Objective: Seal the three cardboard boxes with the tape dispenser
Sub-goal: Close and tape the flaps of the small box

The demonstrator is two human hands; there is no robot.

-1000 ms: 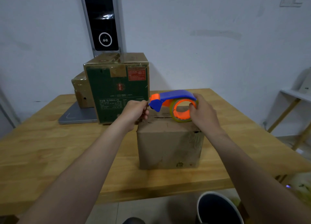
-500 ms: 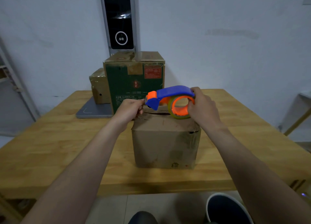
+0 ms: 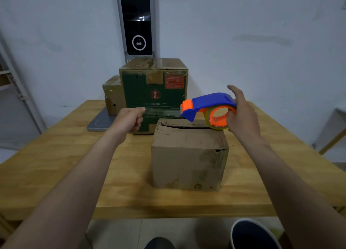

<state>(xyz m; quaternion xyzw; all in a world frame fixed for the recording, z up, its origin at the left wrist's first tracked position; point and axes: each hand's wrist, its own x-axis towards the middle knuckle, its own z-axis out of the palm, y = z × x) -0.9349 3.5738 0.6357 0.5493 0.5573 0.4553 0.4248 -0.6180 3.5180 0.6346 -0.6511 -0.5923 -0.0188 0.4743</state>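
A white wall stands ahead of me, and a pale wooden table (image 3: 56, 164) spreads under both my arms. My right hand (image 3: 241, 115) grips the tape dispenser (image 3: 209, 102) by its orange roll, forefinger stretched loose above the blue cover, holding it just over the far right corner of the brown cardboard box (image 3: 189, 155). My left hand (image 3: 129, 119) is curled tight, thumb and fingers pinching the end of a clear strip of tape (image 3: 162, 113) that spans from it to the dispenser's nose. The brown box sits between my hands and below them; a dark seam shows along its top (what is inside I cannot tell). Beyond my left hand stands a green box (image 3: 153, 91), a smaller taped box (image 3: 112, 95) beside it on a grey pad (image 3: 101, 121).
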